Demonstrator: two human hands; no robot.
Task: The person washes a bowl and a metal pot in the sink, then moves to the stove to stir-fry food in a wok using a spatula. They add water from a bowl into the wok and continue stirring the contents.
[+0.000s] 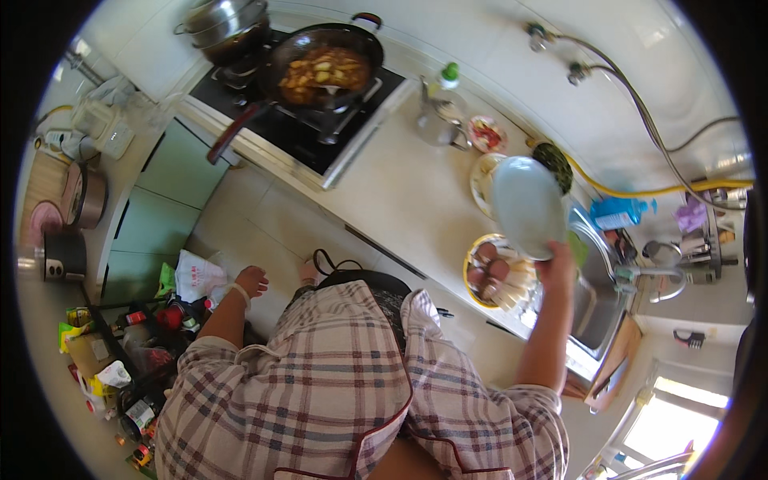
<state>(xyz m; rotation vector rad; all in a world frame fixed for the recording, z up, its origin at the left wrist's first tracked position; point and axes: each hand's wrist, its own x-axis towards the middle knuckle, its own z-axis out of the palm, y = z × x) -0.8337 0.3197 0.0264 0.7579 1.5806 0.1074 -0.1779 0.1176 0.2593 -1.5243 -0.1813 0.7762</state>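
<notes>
My right hand (pixel 555 264) grips the rim of a pale oval dish (pixel 527 204), held above the worktop beside the sink. Under and beside the dish are a plate (pixel 480 180) and a small plate with chopped red pieces (pixel 486 135). Nearer me, a yellow-rimmed bowl (pixel 469 282) holds several brownish round items and pale strips. My left hand (pixel 252 281) hangs over the floor with bent fingers, nothing seen in it. On the hob, a wok (pixel 288 45) contains stewed chunks in brown sauce (pixel 324 69) with a metal spatula (pixel 328 120) in it.
A stacked steel steamer (pixel 225 27) stands behind the wok, whose long handle (pixel 237 132) juts past the hob edge. A metal jug (pixel 440 123), a green-capped bottle (pixel 449 78) and a blue pump bottle (pixel 615 212) line the wall. The sink (pixel 594 312) lies right; packages crowd the lower left.
</notes>
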